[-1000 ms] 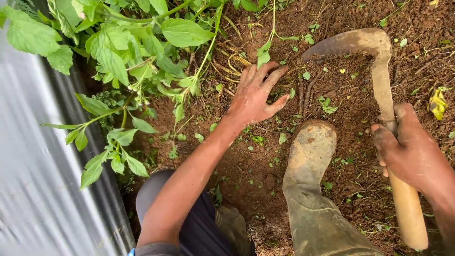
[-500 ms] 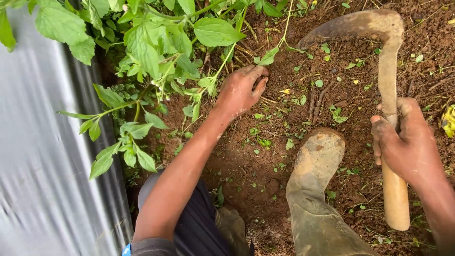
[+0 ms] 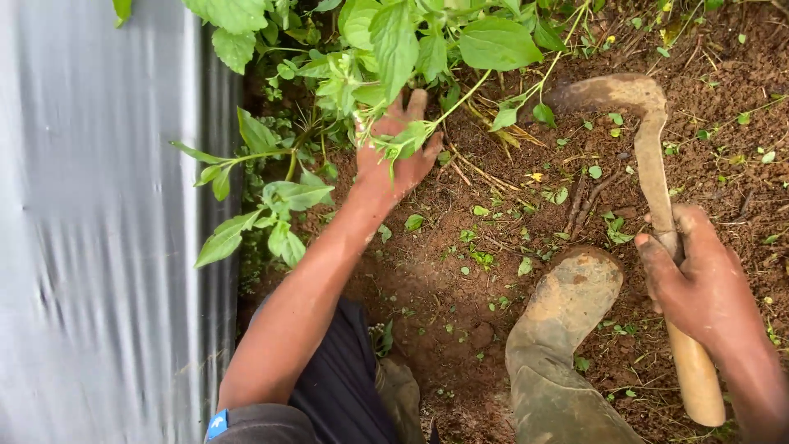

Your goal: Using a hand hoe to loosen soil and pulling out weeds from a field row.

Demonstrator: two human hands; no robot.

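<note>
My left hand [image 3: 393, 156] reaches into the leafy green plants [image 3: 386, 49] at the top, fingers spread among the stems near the soil; leaves hide part of it, and whether it grips a stem I cannot tell. My right hand [image 3: 699, 275] is closed around the wooden handle of a hoe [image 3: 657, 189]. Its curved, soil-caked blade rests on the brown earth at the upper right, beside the plants.
A muddy rubber boot [image 3: 567, 304] stands on the dug reddish soil [image 3: 460, 304] between my arms. A grey corrugated metal sheet [image 3: 99, 247] runs along the whole left side. Small green weeds dot the ground, and roots lie exposed near the plant bases.
My left hand has moved up and left from the bare soil into the plant stems. The right hand and hoe have stayed nearly in place.
</note>
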